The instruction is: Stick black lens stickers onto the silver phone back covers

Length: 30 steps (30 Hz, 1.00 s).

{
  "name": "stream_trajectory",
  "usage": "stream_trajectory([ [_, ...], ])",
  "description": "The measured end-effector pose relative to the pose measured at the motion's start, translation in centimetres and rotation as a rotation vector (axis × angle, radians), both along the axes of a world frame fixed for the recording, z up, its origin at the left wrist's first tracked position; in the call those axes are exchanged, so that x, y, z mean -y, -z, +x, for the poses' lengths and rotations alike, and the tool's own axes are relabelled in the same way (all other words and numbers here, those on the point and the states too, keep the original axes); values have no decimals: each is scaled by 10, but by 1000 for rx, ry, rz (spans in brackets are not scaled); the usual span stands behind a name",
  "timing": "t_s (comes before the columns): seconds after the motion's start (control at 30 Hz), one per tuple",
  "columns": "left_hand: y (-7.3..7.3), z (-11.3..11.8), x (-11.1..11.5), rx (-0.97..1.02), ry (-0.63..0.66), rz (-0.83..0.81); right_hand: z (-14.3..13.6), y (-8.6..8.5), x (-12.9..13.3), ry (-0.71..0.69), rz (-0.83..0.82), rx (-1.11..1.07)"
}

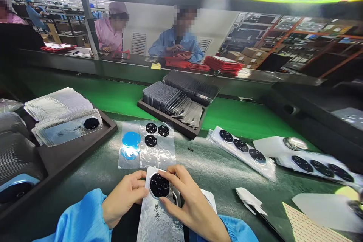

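Observation:
A silver-grey phone back cover (154, 221) with dark brush lettering lies before me at the bottom middle. Near its top end sits a round black camera lens cover (159, 185). My left hand (123, 196) pinches the cover's left edge. With thumb and fingertips, my right hand (191, 200) grips the lens cover at its top and lower right; whether it lies fully flat is hard to tell. Just beyond is a clear plastic sheet (167, 155), bearing several black lens covers (151, 141) and overlapping blue round films (131, 145).
Left, a dark tray (76, 151) holds fanned back covers (62, 106). Another tray (167, 115) of stacked panels stands behind. Bagged lens strips (241, 151), a white-wrapped tool (252, 202) and a dotted yellow sheet (309, 219) lie right. Co-workers (177, 41) sit across the bench.

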State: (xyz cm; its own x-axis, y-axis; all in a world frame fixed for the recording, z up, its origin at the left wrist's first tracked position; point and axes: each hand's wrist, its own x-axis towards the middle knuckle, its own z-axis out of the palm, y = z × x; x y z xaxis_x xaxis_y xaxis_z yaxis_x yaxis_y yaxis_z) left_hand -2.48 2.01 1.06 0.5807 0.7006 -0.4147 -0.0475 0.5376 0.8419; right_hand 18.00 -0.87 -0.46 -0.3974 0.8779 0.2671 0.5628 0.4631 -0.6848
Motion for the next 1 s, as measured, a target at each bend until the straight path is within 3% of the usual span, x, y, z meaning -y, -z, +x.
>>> stream_trajectory([
  [0.63,-1,1,2,30,26,33,0,-3,0,5,40,54],
  [1.0,11,0,21,-399,2,432,-8,7,3,25,175,117],
])
